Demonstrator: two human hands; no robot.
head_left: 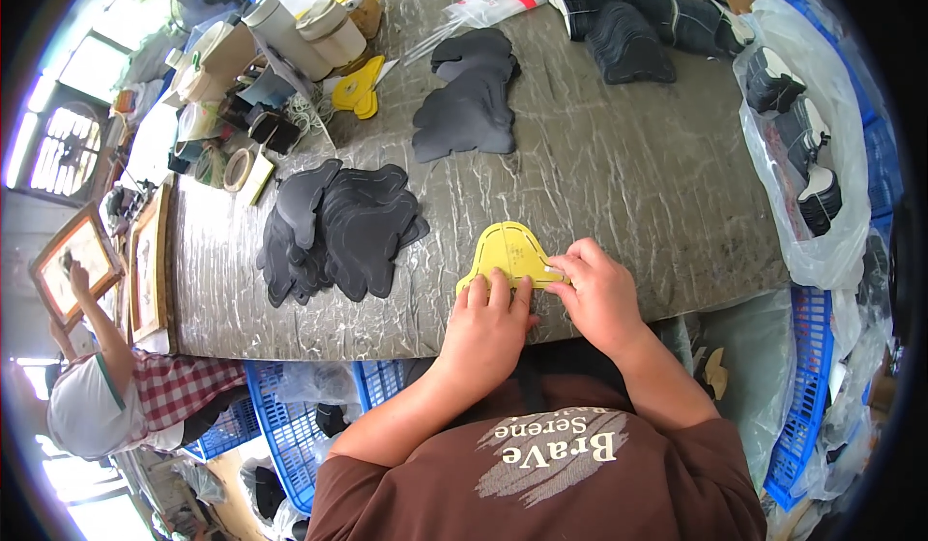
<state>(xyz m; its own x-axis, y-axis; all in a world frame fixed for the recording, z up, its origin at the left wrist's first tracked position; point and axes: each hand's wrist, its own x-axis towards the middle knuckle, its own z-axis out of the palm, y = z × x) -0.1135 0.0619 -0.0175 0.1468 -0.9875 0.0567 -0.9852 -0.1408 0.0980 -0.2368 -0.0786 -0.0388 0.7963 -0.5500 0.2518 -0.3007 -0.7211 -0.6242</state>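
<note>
A yellow curved template (pixel 505 245) with slots along its edge lies on the table near its front edge. My left hand (pixel 485 323) presses flat on its lower part, fingers spread. At the template's right edge, my right hand (pixel 597 288) is closed in a pinch around something small and pale, mostly hidden by the fingers. To the left is a fanned heap of black cut pieces (pixel 362 222). Farther off, a neater stack of similar black pieces (pixel 469 106) lies at mid-table.
A dark, wrinkled sheet covers the table (pixel 619 174). Black pieces (pixel 628 43) and a clear bag (pixel 810 145) of black-and-white parts stand right. Tubs (pixel 329 33), tape (pixel 238 169) and yellow templates (pixel 359 87) crowd the far left. Blue crates (pixel 280 435) sit below; another person (pixel 126 386) works left.
</note>
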